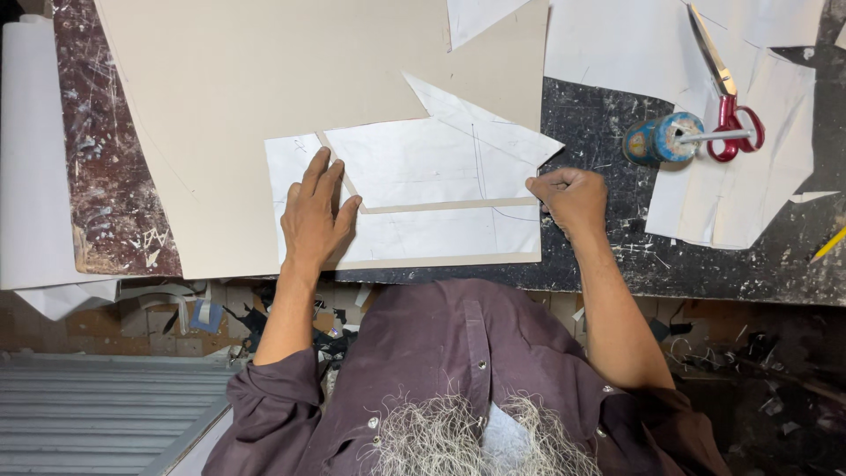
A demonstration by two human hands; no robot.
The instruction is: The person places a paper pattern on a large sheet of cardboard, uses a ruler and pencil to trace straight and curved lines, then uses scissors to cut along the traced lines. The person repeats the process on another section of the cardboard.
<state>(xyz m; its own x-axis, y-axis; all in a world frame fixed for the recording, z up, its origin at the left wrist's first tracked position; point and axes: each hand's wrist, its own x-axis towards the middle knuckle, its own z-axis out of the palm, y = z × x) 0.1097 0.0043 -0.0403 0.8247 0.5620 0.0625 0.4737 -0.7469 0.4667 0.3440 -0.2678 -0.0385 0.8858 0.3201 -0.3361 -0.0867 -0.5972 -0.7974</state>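
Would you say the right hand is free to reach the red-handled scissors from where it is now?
Probably yes. The right hand is closed at the white paper pattern's right edge, and the scissors lie up and to its right on white paper; only a tape roll sits between, easily passed.

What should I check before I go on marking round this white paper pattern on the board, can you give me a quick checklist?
1. Left hand flat on the white paper pattern: ok, palm and fingers press it down.
2. Pattern lies inside the tan board: ok, board shows along its lower and right edges.
3. Right hand holds a marking tool: cannot tell, the fist is closed at the pattern's right edge and hides it.
4. Pattern lies flat: ok, no lifted corner seen.
5. Scissors and tape roll clear of the board: ok, they lie to the right on loose paper.
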